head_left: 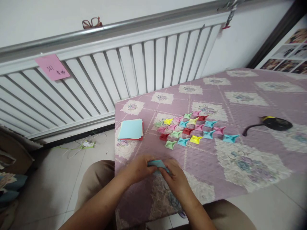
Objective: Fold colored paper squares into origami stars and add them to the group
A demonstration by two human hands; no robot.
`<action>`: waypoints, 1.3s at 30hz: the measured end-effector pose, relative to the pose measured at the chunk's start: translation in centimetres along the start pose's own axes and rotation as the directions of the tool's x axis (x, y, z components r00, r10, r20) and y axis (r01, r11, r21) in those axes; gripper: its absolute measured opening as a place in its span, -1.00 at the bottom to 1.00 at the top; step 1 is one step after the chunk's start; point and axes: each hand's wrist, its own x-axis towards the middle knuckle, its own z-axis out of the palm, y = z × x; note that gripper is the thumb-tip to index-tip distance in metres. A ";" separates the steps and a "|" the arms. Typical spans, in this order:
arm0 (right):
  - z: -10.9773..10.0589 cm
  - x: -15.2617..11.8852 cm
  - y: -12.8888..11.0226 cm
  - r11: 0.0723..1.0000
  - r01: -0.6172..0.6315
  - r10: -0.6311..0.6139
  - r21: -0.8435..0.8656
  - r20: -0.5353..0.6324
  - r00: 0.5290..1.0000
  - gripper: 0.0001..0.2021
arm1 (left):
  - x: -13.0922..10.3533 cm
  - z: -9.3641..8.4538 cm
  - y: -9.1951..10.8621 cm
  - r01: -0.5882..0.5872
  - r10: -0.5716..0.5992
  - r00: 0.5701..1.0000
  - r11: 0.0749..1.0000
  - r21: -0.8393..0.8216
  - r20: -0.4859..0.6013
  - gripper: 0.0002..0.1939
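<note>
Between my two hands is a folded piece of light blue paper [159, 164], held just above the near part of the table. My left hand [141, 167] pinches its left end, and my right hand [174, 175] grips the right end with the thumb on top. Fingers cover much of the paper, so its full folded shape is hidden. Beyond my hands lie several small folded paper boats [196, 139] in pink, red, yellow, green and blue, set in slanting rows. Left of them sits a stack of square paper sheets [130, 129], light blue on top with red showing below.
A purple floral tablecloth [148, 150] covers the table. At the right lies a black object with a strap [275, 123]. A white radiator [144, 64] stands behind, bearing a pink note [52, 67]; glasses [92, 23] rest on its pipe. A power strip [88, 144] lies on the floor.
</note>
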 end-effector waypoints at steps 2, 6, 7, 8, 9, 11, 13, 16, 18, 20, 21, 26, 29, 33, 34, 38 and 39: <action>0.2 0.1 -0.1 0.994 0.066 -0.074 -0.090 -0.088 0.993 -0.82 | -0.2 0.0 0.0 -0.118 0.143 0.984 0.972 0.203 -0.111 -0.89; 0.4 0.3 -0.4 0.965 0.151 -0.191 -0.214 -0.182 0.965 -0.85 | -0.7 0.5 -0.8 -0.245 0.410 0.895 0.781 0.574 -0.175 -0.92; 0.5 0.3 -0.5 0.958 0.158 -0.204 -0.240 -0.181 0.962 -0.84 | -0.9 0.8 -1.1 -0.248 0.451 0.874 0.735 0.631 -0.182 -0.91; 0.6 0.3 -0.5 0.950 0.163 -0.214 -0.267 -0.172 0.962 -0.84 | -1.0 1.1 -1.5 -0.244 0.483 0.854 0.698 0.674 -0.192 -0.88; 0.7 0.3 -0.5 0.942 0.167 -0.219 -0.292 -0.154 0.963 -0.83 | -1.1 1.4 -1.9 -0.235 0.507 0.838 0.668 0.706 -0.201 -0.86; 0.9 0.1 -0.5 0.926 0.177 -0.224 -0.332 -0.110 0.968 -0.84 | -1.4 2.1 -2.7 -0.219 0.537 0.818 0.624 0.750 -0.207 -0.85; 1.1 -0.2 -0.6 0.917 0.187 -0.225 -0.353 -0.068 0.972 -0.85 | -1.7 2.6 -3.2 -0.205 0.535 0.822 0.597 0.776 -0.195 -0.85; 1.5 -0.7 -0.6 0.908 0.203 -0.225 -0.367 -0.016 0.974 -0.85 | -2.3 3.2 -3.7 -0.174 0.480 0.861 0.589 0.789 -0.168 -0.85; 1.7 -1.1 -0.7 0.905 0.211 -0.222 -0.371 0.013 0.975 -0.84 | -2.8 3.6 -3.9 -0.151 0.434 0.886 0.599 0.787 -0.161 -0.85; 1.9 -1.4 -0.7 0.903 0.218 -0.220 -0.370 0.037 0.975 -0.84 | -3.3 4.0 -4.0 -0.131 0.395 0.905 0.612 0.780 -0.159 -0.85; 2.0 -1.6 -0.7 0.902 0.223 -0.221 -0.370 0.048 0.974 -0.84 | -3.6 4.2 -4.1 -0.121 0.380 0.911 0.620 0.775 -0.162 -0.86; 2.3 -2.0 -0.6 0.894 0.235 -0.200 -0.382 0.128 0.971 -0.85 | -4.7 4.9 -4.1 -0.068 0.294 0.939 0.669 0.740 -0.179 -0.91; 2.3 -2.1 -0.4 0.901 0.217 -0.163 -0.376 0.171 0.972 -0.86 | -5.5 5.0 -4.0 -0.059 0.251 0.952 0.718 0.694 -0.178 -0.98; 1.9 -2.2 -0.3 0.927 0.178 -0.114 -0.330 0.204 0.972 -0.84 | -6.5 5.0 -3.9 -0.041 0.209 0.955 0.792 0.609 -0.208 -0.92; 1.8 -2.1 -0.3 0.934 0.167 -0.103 -0.316 0.210 0.972 -0.82 | -6.7 5.0 -3.9 -0.025 0.196 0.953 0.810 0.586 -0.230 -0.91; 1.2 -2.1 -0.5 0.953 0.127 -0.065 -0.275 0.225 0.972 -0.79 | -7.2 4.8 -3.9 0.063 0.130 0.932 0.863 0.501 -0.340 -0.88; 1.1 -2.0 -0.6 0.957 0.119 -0.058 -0.265 0.226 0.972 -0.79 | -7.3 4.8 -4.0 0.081 0.115 0.926 0.870 0.486 -0.360 -0.88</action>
